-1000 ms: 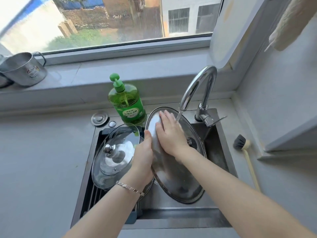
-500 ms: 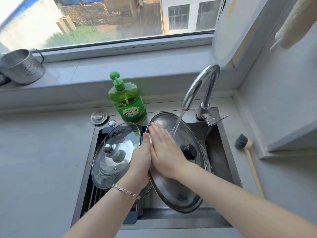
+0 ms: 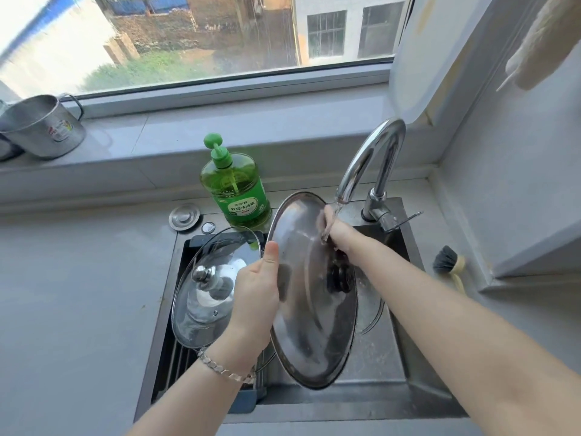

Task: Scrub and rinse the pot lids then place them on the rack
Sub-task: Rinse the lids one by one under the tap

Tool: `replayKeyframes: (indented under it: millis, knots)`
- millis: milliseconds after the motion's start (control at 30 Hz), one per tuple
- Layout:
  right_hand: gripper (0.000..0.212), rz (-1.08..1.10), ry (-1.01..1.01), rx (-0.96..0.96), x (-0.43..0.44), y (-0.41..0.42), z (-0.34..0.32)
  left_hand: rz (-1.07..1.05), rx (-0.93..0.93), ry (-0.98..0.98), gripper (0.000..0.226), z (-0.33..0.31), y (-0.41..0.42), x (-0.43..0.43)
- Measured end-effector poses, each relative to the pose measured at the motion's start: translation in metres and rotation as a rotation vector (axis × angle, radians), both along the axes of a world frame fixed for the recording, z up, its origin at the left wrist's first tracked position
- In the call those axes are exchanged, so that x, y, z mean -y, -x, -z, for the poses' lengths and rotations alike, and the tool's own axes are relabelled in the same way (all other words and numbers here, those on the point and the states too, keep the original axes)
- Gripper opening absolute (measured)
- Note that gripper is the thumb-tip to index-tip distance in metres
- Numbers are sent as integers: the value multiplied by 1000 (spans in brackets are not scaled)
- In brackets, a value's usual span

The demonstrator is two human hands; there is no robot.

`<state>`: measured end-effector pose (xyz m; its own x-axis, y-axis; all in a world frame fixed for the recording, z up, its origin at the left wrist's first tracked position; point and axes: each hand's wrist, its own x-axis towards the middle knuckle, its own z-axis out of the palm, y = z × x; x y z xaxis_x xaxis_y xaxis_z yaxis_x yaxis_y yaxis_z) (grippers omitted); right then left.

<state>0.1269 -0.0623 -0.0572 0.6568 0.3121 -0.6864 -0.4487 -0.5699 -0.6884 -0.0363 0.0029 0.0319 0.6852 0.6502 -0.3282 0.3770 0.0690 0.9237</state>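
Observation:
Over the sink I hold a steel pot lid tilted on edge, its black knob facing me. My left hand grips its left rim, thumb on the face. My right hand lies with straight, blurred fingers on the lid's upper right part, under the stream from the faucet. A glass lid with a steel knob lies on the rack across the sink's left side. Behind the steel lid, the rim of another lid shows in the basin.
A green soap bottle stands behind the sink, a sink plug to its left. A brush lies on the counter at right. A metal mug sits on the window sill. A white board leans at the window's right.
My right hand has slid from the lid's left part up to its upper right edge under the water. The lid has turned so that its knob side faces me more. My left hand keeps its grip.

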Motion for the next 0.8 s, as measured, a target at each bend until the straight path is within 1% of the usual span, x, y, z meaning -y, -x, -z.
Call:
replayKeyframes:
  millis: [33, 67, 100, 133, 167, 233, 267, 300, 333, 400, 467, 567, 667, 733, 800]
  knots:
    - [66, 62, -22, -115, 11, 2, 9, -21, 18, -8, 56, -4, -1, -1]
    - [69, 112, -17, -189, 21, 9, 13, -53, 38, -13, 60, -8, -4, -3]
    - [69, 142, -4, -248, 26, 15, 19, -92, 47, -10, 61, -10, -7, -5]
    - [69, 160, 24, -243, 28, 21, 25, -130, 42, -7, 59, -12, -11, -7]
    - [72, 181, 49, -207, 28, 26, 29, -176, 18, -5, 55, -12, -14, -9]
    - [74, 160, 73, -50, 24, 42, 30, -299, -42, 26, 53, -13, -21, -10]
    - [66, 134, 50, 25, 23, 54, 24, -357, -52, 57, 54, -14, -24, -9]
    - [56, 95, 8, 76, 22, 67, 19, -405, -52, 89, 54, -17, -26, -8]
    - [50, 63, -38, 106, 22, 81, 14, -436, -56, 107, 53, -18, -27, -6]
    - [50, -24, -88, 142, 22, 105, 7, -461, -92, 92, 52, -20, -26, -1]
    - [52, -127, -98, 246, 21, 119, -3, -477, -122, 76, 53, -18, -25, 3]
    - [52, -257, -118, 410, 23, 129, -18, -524, -144, 115, 55, -18, -23, 6]
    - [48, -385, -256, 560, 43, 137, -21, -550, -118, 169, 50, -20, -23, 3]
    - [47, -461, -316, 606, 60, 138, -11, -588, -74, 218, 47, -19, -23, -2]
    - [45, -466, -314, 558, 72, 133, -7, -626, -72, 251, 44, -17, -22, -6]
